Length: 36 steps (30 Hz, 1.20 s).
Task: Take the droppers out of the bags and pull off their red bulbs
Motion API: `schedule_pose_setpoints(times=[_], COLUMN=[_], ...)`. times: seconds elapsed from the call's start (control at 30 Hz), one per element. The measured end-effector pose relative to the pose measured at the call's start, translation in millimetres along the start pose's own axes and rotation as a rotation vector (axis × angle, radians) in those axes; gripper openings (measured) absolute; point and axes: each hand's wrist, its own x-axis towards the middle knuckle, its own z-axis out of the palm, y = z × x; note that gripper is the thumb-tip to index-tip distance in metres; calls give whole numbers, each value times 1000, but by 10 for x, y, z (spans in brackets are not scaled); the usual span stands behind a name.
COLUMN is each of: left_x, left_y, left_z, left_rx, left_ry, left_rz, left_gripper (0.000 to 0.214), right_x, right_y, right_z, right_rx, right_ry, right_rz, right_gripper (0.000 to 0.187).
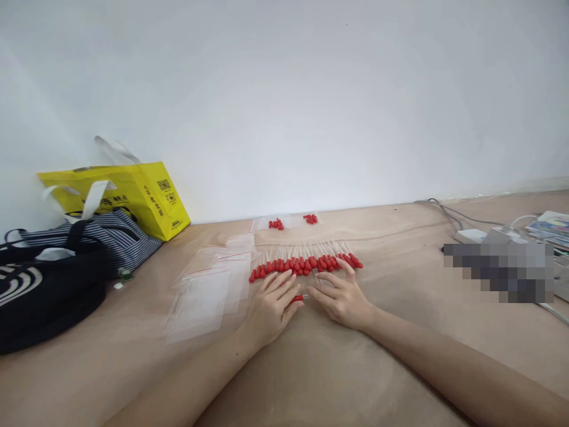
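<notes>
Close together, left hand, right hand, red-ended stick between.

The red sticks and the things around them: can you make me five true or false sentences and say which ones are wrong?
1. The red-ended sticks lie side by side in a row. True.
2. Their red ends point at the wall. False: the red ends are toward the person, and the thin pale ends point at the wall.
3. A lone red-ended piece shows between the left hand and the right hand. True.
4. The yellow bag is on the left side of the picture. True.
5. The striped bag is on the right, by the cables. False: the striped bag is on the left, by the yellow bag.
</notes>
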Motion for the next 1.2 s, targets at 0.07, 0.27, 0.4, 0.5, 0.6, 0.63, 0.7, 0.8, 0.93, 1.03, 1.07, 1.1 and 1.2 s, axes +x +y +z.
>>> schedule_pose_setpoints(times=[0.07,0.27,0.4,0.5,0.6,0.63,0.7,0.8,0.93,1.03,1.07,1.1,1.2], left_x=[11,13,25,64,100,105,102,85,79,78,76,72,62], left_y=[-2,6,4,1,-4,-6,-10,-17,-25,-30,-32,-32,-27], left_z=[38,51,53,69,83,85,81,64,45,44,45,45,35], left_rx=[10,12,17,12,1,-4,-12,-19,-30,-38,-39,-41,-49], left_ry=[-1,27,40,32,17,10,-11,-37,-58,-68,-67,-61,-53], left_rz=[8,46,55,61,69,70,73,84,89,94,97,97,92], left_gripper=[20,21,19,18,19,20,21,20,20,21,21,21,22], right_x=[-7,12,28,25,18,17,20,27,19,0,-5,-8,-9], right_y=[-2,-25,-39,-24,1,7,13,6,-7,-8,-7,-7,-6], right_z=[0,61,91,87,65,55,35,14,22,38,40,40,29], right_rx=[-12,2,17,31,46,53,70,94,99,94,94,95,105], right_ry=[4,-1,-32,-52,-55,-53,-44,-25,-25,-18,-18,-20,-30], right_rz=[-10,-15,-16,3,29,35,36,15,2,-3,-7,-10,-16], right_gripper=[22,21,22,21,21,21,22,23,26,27,27,26,27])
